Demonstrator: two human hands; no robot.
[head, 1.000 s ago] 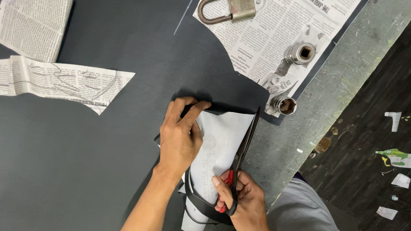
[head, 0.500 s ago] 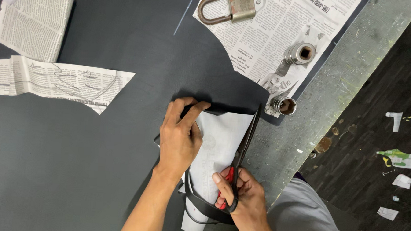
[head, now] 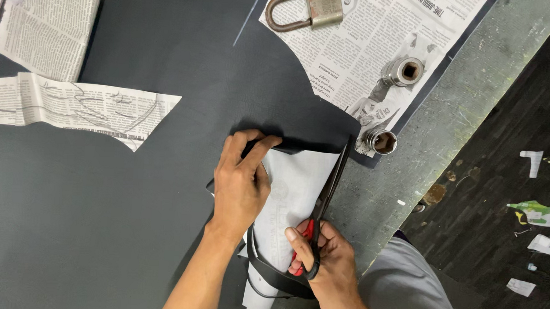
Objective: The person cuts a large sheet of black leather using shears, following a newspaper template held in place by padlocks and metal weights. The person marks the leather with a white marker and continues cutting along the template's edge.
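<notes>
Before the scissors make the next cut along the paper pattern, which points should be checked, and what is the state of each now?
1. Left hand presses the paper pattern flat: ok.
2. Its fingers lie beside the blades, not across them: ok.
3. Right hand has its grip on the scissors handles: ok.
4. Blades follow the pattern's right edge: ok.
5. Sockets lie off the black sheet: ok.
6. Sheet caught between the blades: cannot tell.

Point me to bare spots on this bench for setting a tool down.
Free: dark sheet below the newspaper strip, left of the left hand; also between strip and padlock. Crowded: around the scissors in the right hand, and both sockets.
</notes>
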